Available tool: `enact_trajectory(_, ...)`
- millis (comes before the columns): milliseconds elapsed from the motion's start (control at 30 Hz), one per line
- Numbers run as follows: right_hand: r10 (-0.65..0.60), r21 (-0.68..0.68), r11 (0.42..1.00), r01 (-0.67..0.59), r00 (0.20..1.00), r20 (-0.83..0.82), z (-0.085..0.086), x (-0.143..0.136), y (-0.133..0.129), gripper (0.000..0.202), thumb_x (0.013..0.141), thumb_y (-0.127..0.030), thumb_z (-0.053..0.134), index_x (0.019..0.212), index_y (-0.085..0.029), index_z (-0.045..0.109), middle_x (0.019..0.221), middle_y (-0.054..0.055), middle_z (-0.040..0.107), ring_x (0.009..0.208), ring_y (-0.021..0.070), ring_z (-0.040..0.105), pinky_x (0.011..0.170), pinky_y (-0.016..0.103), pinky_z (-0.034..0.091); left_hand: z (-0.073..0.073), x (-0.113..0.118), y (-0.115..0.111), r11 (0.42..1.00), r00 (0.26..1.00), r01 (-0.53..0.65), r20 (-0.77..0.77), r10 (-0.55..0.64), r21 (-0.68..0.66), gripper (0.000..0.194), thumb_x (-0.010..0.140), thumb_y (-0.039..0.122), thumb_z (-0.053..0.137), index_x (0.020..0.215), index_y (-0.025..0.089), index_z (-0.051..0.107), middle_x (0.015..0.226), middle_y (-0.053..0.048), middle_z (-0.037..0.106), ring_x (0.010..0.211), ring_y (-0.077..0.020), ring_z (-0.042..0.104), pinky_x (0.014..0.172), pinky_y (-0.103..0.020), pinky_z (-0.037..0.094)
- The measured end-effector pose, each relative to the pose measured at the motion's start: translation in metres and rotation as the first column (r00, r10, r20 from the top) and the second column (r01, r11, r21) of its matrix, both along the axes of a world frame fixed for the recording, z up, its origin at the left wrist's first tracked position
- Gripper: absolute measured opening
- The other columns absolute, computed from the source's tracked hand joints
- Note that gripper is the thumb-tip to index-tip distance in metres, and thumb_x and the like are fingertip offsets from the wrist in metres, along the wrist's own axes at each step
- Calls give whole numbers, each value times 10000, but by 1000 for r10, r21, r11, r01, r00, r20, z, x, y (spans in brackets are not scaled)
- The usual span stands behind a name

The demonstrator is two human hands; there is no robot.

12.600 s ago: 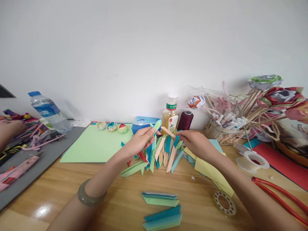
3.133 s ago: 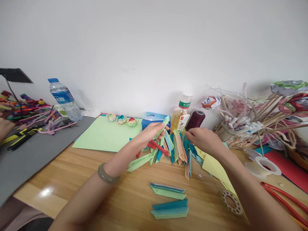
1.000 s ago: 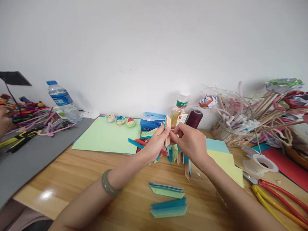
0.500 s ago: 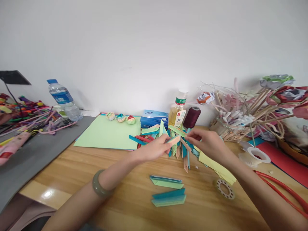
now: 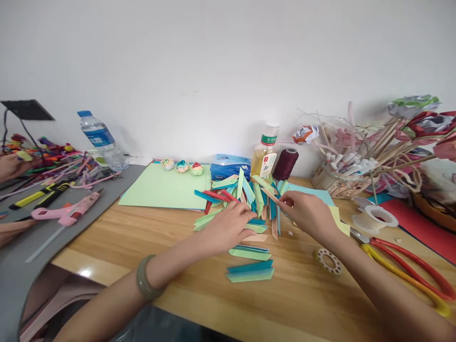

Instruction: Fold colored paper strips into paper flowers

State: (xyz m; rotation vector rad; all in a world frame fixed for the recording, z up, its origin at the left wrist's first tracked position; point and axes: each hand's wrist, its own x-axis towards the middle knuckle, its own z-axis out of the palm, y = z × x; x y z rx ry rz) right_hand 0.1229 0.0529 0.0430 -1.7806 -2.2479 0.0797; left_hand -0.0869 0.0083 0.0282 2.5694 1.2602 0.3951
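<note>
My left hand (image 5: 230, 225) is low over the table, its fingers and thumb closed around the left ends of a few folded paper strips (image 5: 259, 229) in blue, green and peach. My right hand (image 5: 308, 213) pinches a peach folded paper strip (image 5: 271, 195) at the edge of a loose heap of folded strips (image 5: 241, 183). In front of my left hand lie two small fanned groups of strips, a green and blue group (image 5: 250, 255) and a blue and light-green group (image 5: 250, 273).
Green paper sheets (image 5: 160, 187) carry three small paper flowers. Behind the heap stand a tissue pack (image 5: 230, 166), a bottle (image 5: 264, 156) and a thread cone (image 5: 286, 164). Tape (image 5: 328, 261) and red-handled pliers (image 5: 402, 254) lie right. Another person's hand (image 5: 12, 166) is far left, near a pink glue gun (image 5: 69, 211).
My left hand has lowered toward the table with its strips. My right hand now pinches a peach strip at the heap. The view has shifted slightly, showing more pliers and the glue gun.
</note>
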Motion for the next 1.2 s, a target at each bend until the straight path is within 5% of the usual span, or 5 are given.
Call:
enact_trajectory(167,49,34,998,-47,995,-86,7,17,-21,249,832,-403,494,736,-219,631,675,6,656,567,161,560,473,249,330,3,-15,-26,991,996,-48,81,38,126,264,921,282,373,964,171,609,949,-53,647,929,-198,537,841,-340,419)
enact_trajectory(300,337,218,933,-286,908,-251,1,28,-51,208,873,-335,479,773,-203,605,688,9,629,542,127,540,501,239,395,-3,-23,-64,992,995,-74,81,66,100,219,863,335,495,936,165,612,901,-58,663,883,-209,563,748,-325,450)
enact_trajectory(433,585,391,770,-504,803,-115,-12,30,-86,76,873,-169,508,895,-191,578,765,37,638,665,135,592,574,232,438,-17,-22,-86,994,994,-108,12,108,25,297,770,323,613,1046,212,604,910,-44,658,870,-230,565,713,-339,468)
enact_trajectory(733,806,387,407,-827,525,274,-24,10,-116,372,911,-45,228,953,-88,595,678,74,661,545,163,561,457,293,406,-24,-16,-81,992,992,-126,-8,126,-25,203,840,195,506,957,218,669,841,-44,645,851,-199,571,728,-311,466)
enact_trajectory(1200,789,319,411,-854,509,344,-29,-1,-104,419,931,-54,234,885,-78,650,712,76,664,561,163,551,463,313,379,-18,-27,-71,965,977,-14,201,69,-260,278,891,184,433,1037,224,666,937,-47,658,916,-155,571,813,-270,449)
